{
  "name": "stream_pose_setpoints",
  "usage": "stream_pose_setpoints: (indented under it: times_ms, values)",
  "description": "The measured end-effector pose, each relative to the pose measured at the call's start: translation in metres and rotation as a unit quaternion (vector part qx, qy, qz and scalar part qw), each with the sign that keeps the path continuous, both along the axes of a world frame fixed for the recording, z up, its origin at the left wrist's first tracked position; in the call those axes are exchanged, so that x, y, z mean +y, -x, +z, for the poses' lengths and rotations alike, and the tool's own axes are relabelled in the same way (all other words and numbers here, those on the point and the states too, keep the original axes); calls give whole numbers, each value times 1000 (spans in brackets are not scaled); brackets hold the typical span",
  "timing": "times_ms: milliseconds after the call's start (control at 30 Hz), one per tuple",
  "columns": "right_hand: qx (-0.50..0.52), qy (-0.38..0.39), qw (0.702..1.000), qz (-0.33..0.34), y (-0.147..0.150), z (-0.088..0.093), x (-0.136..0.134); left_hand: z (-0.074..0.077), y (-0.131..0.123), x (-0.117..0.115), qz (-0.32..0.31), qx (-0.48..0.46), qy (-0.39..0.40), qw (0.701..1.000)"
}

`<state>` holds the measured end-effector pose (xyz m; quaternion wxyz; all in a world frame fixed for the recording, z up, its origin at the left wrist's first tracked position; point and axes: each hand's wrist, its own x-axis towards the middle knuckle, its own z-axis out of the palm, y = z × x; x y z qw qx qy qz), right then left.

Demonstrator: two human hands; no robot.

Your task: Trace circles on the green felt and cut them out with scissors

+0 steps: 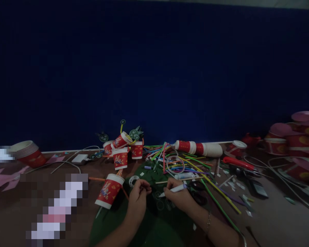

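Observation:
My right hand (pixel 179 197) grips a white marker (pixel 177 188) with a purple end, its tip pointing left and down. Below that tip lie pale circle outlines (pixel 159 204) on something dark green. Left of the marker is my left hand (pixel 139 195), fingers curled together; whether anything sits between them is hidden. A white ring-shaped piece with dark spots (pixel 133 180) lies just behind my left fingers. Under both hands spreads a dark green surface (pixel 149 230). A red paper cup (pixel 109 191) with a white rim leans to the left of my left hand, orange strips beside it.
More red cups (pixel 120 158) with green cutouts stand behind. Colourful straws or strips (pixel 170 163) pile up in the middle, before a row of nested cups (pixel 199 148) on its side. Right are a red-handled tool (pixel 238 163), paper scraps, cables and pink-topped cups (pixel 275 144).

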<state>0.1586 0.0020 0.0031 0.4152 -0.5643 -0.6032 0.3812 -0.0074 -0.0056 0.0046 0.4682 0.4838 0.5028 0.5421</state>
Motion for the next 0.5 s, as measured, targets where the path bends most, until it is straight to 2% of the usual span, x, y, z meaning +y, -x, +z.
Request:
stream_pose_setpoints:
  times_ms: [500]
  values:
    - [-11, -8, 1000, -23, 2, -11, 5, 3, 0, 2, 3, -13, 7, 1000]
